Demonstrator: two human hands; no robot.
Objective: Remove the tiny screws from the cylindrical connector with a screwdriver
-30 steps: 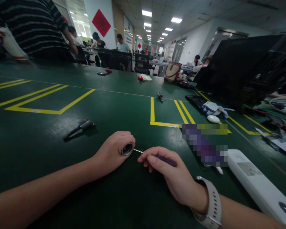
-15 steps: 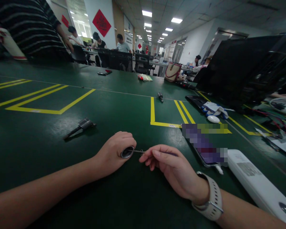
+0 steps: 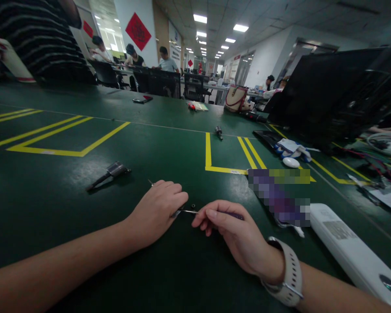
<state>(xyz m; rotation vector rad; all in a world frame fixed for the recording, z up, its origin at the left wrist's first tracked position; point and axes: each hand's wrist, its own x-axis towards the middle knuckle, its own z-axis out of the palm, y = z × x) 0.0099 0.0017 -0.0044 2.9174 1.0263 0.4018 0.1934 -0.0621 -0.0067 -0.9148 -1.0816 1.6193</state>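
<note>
My left hand [image 3: 159, 208] is closed round a small metal cylinder [image 3: 176, 213], of which only a bit of the rim shows beside the thumb. A thin metal tip [image 3: 150, 182] pokes out past the knuckles; what it belongs to is hidden. My right hand [image 3: 226, 226] grips a slim screwdriver [image 3: 236, 215] with a dark purple handle. Its shaft points left and meets the cylinder's end at my left hand. A tiny ring-shaped piece [image 3: 193, 205] lies on the green table [image 3: 169, 278] just beyond the shaft. To the left lies a dark metal part with a long stem [image 3: 112, 172].
A smaller metal part [image 3: 218, 132] lies farther back near the yellow tape [image 3: 208, 152]. On the right are a phone [image 3: 273, 195] with a cable, a long white device [image 3: 348, 243], gloves [image 3: 293, 149] and a large black case [image 3: 332, 95]. A person in a striped shirt [image 3: 42, 39] stands at far left.
My left hand has turned, so the cylinder's open end, seen before, is mostly hidden now. The thin tip beyond the knuckles has come into view. The screwdriver stays in my right hand.
</note>
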